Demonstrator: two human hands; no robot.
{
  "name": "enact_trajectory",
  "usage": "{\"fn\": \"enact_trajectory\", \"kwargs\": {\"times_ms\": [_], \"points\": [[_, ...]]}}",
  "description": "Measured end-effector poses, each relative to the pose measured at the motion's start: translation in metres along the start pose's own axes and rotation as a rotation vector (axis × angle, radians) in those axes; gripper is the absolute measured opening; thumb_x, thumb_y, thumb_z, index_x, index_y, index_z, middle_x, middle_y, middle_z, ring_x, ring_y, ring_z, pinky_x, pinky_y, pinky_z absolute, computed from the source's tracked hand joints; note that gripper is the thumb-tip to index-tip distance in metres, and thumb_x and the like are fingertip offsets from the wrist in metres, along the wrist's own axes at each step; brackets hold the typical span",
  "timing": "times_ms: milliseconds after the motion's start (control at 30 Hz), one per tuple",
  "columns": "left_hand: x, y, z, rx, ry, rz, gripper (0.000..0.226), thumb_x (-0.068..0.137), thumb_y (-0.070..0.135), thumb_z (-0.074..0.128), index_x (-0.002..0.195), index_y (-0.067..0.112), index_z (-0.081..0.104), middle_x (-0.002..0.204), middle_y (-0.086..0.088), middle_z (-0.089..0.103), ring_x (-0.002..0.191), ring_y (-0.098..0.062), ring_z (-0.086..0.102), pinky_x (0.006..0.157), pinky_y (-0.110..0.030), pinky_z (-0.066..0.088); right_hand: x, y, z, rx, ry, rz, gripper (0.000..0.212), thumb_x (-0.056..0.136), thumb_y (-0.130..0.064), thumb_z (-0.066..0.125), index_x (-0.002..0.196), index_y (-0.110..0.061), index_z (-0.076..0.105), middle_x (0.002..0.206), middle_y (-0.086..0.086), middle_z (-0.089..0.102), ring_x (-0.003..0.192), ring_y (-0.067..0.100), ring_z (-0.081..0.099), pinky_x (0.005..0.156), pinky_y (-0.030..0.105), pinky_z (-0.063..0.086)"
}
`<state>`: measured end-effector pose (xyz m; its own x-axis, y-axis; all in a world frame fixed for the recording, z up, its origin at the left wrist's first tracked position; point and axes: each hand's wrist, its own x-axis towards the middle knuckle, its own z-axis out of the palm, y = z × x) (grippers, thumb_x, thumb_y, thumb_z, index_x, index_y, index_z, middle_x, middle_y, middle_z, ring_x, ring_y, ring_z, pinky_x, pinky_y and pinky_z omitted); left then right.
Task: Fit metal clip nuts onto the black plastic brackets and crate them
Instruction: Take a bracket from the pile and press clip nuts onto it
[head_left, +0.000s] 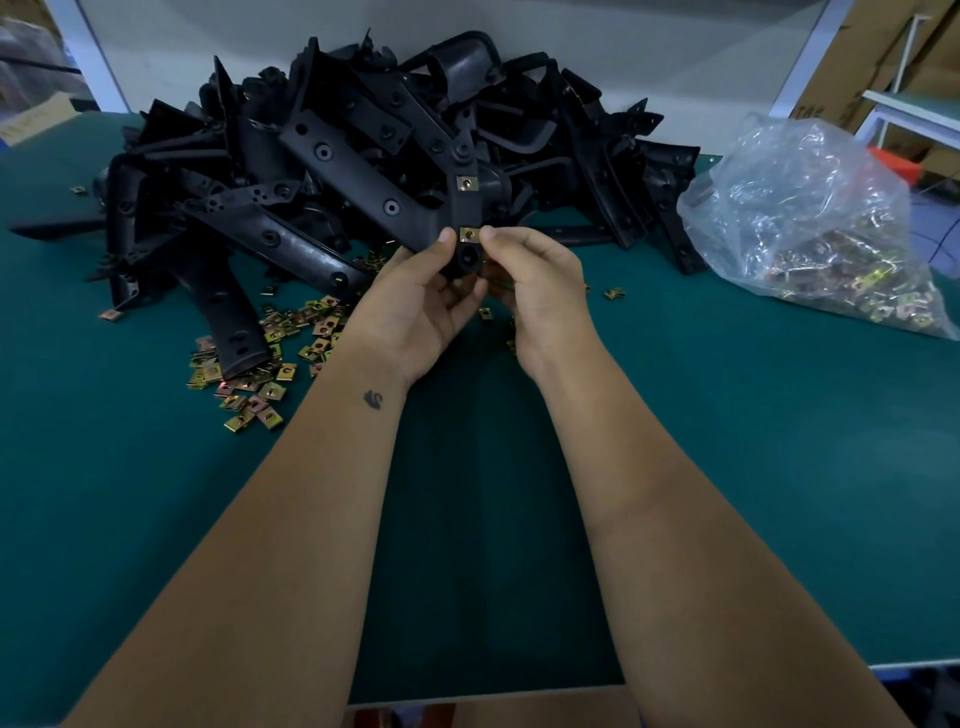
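Observation:
A black plastic bracket stands upright above the middle of the green table, held by both hands. My left hand grips its lower end from the left. My right hand grips it from the right. The two thumbs flank a brass clip nut seated on the bracket. A second clip nut sits higher on the same bracket. Loose clip nuts lie scattered on the table to the left of my left hand.
A big heap of black brackets fills the back of the green table. A clear plastic bag of clip nuts lies at the right. Cardboard boxes stand beyond the table's right corner. No crate is in view.

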<state>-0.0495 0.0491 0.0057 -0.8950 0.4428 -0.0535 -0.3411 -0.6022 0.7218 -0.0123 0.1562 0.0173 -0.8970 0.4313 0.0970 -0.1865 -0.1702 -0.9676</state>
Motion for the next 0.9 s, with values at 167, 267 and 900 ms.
{"fn": "enact_trajectory", "kwargs": {"times_ms": [167,267,900], "points": [[-0.002,0.000,0.002,0.089,0.005,-0.016,0.020,0.099,0.018,0.059,0.117,0.013,0.054,0.095,-0.003,0.068,0.065,-0.010,0.066,0.054,-0.022,0.050,-0.001,0.001,-0.001,-0.006,0.026,-0.019,0.024,0.088,-0.005,0.068,0.067,-0.016,0.067,0.073,0.002,0.066,0.079,0.020,0.060,0.076,0.040,0.052],[-0.002,0.001,0.002,0.110,0.026,-0.034,0.014,0.098,0.018,0.060,0.111,0.016,0.053,0.091,-0.001,0.063,0.060,-0.009,0.057,0.045,-0.019,0.040,-0.002,0.001,0.000,-0.027,0.036,-0.028,0.024,0.087,-0.004,0.068,0.066,-0.016,0.067,0.074,0.004,0.066,0.080,0.021,0.061,0.084,0.044,0.053],[-0.015,-0.017,0.027,0.316,0.146,0.119,0.022,0.095,0.016,0.065,0.117,0.011,0.060,0.110,-0.009,0.073,0.098,-0.022,0.072,0.078,-0.034,0.060,-0.027,-0.002,0.007,0.011,0.281,-0.001,0.019,0.091,-0.016,0.063,0.073,-0.011,0.062,0.067,-0.005,0.060,0.057,0.000,0.055,0.057,0.017,0.047]]}}
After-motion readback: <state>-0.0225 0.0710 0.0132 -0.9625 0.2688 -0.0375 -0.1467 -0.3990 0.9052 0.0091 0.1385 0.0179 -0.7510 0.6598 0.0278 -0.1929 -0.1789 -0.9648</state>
